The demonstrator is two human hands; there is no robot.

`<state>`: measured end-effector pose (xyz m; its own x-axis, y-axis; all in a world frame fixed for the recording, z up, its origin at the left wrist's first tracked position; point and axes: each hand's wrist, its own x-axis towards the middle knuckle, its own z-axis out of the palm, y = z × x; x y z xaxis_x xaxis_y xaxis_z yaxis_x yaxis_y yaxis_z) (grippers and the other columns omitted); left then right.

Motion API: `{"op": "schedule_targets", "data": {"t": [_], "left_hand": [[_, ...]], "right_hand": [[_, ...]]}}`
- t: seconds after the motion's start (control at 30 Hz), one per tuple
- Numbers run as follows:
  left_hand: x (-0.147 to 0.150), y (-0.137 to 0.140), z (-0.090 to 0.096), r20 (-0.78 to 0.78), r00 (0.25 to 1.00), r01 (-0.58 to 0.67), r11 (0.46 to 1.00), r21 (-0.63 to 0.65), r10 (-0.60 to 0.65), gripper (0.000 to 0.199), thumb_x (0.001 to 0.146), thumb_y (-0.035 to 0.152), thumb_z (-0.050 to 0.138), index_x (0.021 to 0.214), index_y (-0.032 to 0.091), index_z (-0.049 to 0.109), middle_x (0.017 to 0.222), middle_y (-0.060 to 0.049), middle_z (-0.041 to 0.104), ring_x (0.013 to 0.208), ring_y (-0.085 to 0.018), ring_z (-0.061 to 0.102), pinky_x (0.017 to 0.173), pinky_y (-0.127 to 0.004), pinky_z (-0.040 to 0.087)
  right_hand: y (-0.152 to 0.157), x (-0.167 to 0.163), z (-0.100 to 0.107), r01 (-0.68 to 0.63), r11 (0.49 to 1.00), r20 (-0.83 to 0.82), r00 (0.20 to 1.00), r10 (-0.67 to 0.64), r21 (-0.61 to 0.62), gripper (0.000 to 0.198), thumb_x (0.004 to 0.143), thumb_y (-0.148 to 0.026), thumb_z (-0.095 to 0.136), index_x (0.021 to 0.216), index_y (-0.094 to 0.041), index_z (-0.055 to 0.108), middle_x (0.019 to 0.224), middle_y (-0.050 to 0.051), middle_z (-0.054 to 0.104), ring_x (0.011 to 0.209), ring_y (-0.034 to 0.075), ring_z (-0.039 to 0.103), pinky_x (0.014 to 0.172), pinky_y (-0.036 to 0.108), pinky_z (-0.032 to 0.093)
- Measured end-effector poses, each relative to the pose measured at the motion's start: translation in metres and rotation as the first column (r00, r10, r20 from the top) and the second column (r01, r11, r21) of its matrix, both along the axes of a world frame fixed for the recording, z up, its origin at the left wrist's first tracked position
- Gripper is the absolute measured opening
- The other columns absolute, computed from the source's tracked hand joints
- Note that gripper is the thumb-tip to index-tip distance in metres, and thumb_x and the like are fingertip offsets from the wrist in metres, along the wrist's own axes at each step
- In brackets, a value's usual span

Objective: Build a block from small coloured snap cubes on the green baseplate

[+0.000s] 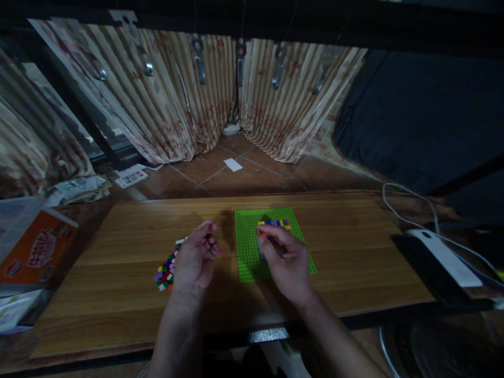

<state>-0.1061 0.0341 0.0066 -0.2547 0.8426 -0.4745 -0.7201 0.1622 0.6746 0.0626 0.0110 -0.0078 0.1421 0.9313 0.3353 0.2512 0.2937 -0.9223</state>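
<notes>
Right hand (289, 262) pinches one red brick (262, 232) over one green baseplate (248, 257).

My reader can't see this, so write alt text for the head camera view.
A person's right hand appears to pinch a small red piece over a green studded baseplate bearing a row of colourful bricks. The left hand, loosely curled, partly hides a pile of loose multicoloured bricks on a wooden table.
</notes>
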Motion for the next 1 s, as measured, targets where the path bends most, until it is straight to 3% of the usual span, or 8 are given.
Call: {"op": "schedule_targets", "data": {"t": [0.1,0.2,0.4,0.63,1.0], "left_hand": [[0.004,0.001,-0.003,0.013,1.0,0.015,1.0,0.025,-0.015,0.01,0.074,0.009,0.063,0.084,0.011,0.066,0.07,0.001,0.065,0.05,-0.005,0.05,0.045,-0.016,0.04],[0.011,0.0,-0.006,0.013,1.0,0.011,1.0,0.013,-0.011,0.013,0.07,0.012,0.067,0.084,0.011,0.067,0.072,0.0,0.066,0.051,-0.004,0.049,0.047,-0.015,0.04],[0.038,-0.008,-0.011,-0.053,0.991,0.124,0.992,-0.01,-0.124,0.025,0.062,0.02,0.077,0.084,0.012,0.07,0.075,0.0,0.067,0.055,-0.004,0.05,0.051,-0.015,0.04],[0.059,-0.013,-0.017,-0.231,0.944,0.241,0.971,-0.004,-0.235,0.019,0.065,0.026,0.076,0.08,0.013,0.073,0.075,-0.002,0.069,0.055,-0.005,0.049,0.054,-0.018,0.035],[0.068,-0.01,-0.024,-0.393,0.869,0.33,0.944,0.005,-0.302,0.008,0.067,0.025,0.07,0.071,0.018,0.073,0.063,0.0,0.064,0.054,-0.01,0.046,0.054,-0.024,0.034]], "right_hand": [[0.003,0.017,-0.002,0.073,0.997,-0.049,0.996,-0.074,-0.024,0.016,0.088,-0.032,0.062,0.099,-0.025,0.072,0.094,0.002,0.074,0.072,0.014,0.069,0.067,0.03,0.057],[0.006,0.031,-0.003,0.119,0.991,-0.044,0.992,-0.122,-0.065,0.021,0.088,-0.039,0.063,0.1,-0.023,0.071,0.089,0.004,0.074,0.071,0.017,0.071,0.064,0.03,0.058],[0.007,0.041,-0.003,0.125,0.987,0.15,0.983,-0.11,-0.098,0.024,0.093,-0.04,0.056,0.102,-0.021,0.068,0.085,0.005,0.075,0.076,0.02,0.073,0.068,0.032,0.058],[0.009,0.043,-0.001,0.101,0.993,0.397,0.91,-0.116,0.058,0.02,0.093,-0.033,0.055,0.094,-0.024,0.073,0.099,0.007,0.07,0.097,0.023,0.063,0.088,0.041,0.051],[0.015,0.043,-0.023,0.108,0.992,0.299,0.951,-0.084,-0.065,0.014,0.084,-0.041,0.067,0.086,-0.032,0.078,0.132,0.005,0.055,0.129,0.029,0.044,0.106,0.054,0.034]]}}
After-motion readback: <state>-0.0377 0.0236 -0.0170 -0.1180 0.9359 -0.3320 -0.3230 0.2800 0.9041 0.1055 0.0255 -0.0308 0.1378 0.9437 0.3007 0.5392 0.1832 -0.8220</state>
